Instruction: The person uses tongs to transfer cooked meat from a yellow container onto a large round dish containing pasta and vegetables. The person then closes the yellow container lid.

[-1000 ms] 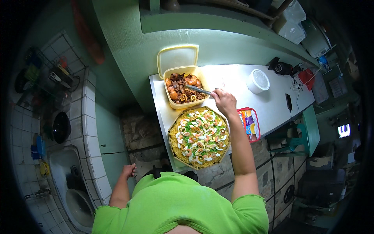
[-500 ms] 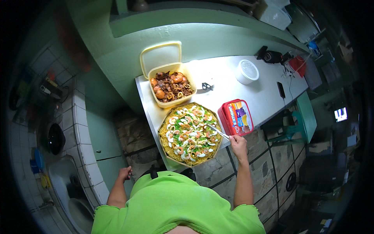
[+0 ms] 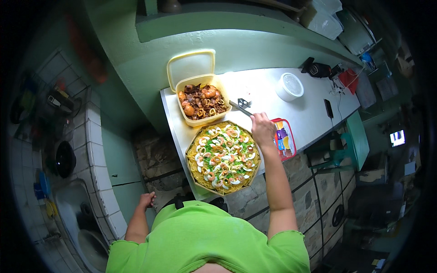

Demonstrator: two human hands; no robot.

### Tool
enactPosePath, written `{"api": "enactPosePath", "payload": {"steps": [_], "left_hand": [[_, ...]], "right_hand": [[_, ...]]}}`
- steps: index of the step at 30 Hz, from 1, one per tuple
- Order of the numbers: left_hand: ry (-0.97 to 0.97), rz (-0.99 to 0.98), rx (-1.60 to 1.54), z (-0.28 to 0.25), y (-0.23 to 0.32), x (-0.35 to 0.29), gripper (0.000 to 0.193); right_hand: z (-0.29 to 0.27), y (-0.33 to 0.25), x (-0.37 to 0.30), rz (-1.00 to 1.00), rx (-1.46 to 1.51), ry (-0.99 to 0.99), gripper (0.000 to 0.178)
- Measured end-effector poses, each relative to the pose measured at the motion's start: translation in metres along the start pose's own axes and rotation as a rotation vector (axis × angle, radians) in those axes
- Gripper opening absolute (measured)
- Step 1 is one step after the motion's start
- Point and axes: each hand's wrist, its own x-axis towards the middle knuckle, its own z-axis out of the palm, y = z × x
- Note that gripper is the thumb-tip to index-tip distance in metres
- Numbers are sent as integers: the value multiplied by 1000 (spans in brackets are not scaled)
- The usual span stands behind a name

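The left hand [image 3: 147,199] is hanging low beside the green shirt [image 3: 205,241], its fingers curling inward; I cannot tell how tightly they are closing or whether anything is lying within them. Farther out, an octagonal tray [image 3: 249,184] is sitting on the left end of the white table [image 3: 259,86], with yellow noodles [image 3: 196,170] filling it under a seafood-and-egg topping [image 3: 223,157]. Going by that load, it is probably weighing a fair amount, and the soft, loose topping is likely to be sliding if tilted; two-handed support from beneath opposite sides is looking safest. Above the tray's upper right side, a slim metal utensil [image 3: 240,108], seemingly tongs, is pointing up and leftward. It is probably handling as light and stiff, perhaps slippery with grease; the end away from the food is offering the surest hold. The right hand [image 3: 264,130] is gripping it there, fingers wrapping together around the metal. The utensil's tip is ending right by the yellow tub [image 3: 195,121] of dark seafood mix [image 3: 202,102]; whether they are touching, I cannot tell. A red tub [image 3: 286,141] is showing partly behind that hand, and a round white container [image 3: 290,86] is standing beyond.
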Motion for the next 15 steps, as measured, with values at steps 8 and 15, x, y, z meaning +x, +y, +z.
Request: {"api": "enactPosePath", "payload": {"steps": [8,15], "left_hand": [[53,-32,-128,-18,-37,-6,32],[52,-94,-165,-23,-55,-2,33]], "right_hand": [[52,-64,72,-45,-193,-257,25],[37,-64,105,-59,-189,-280,22]]}}
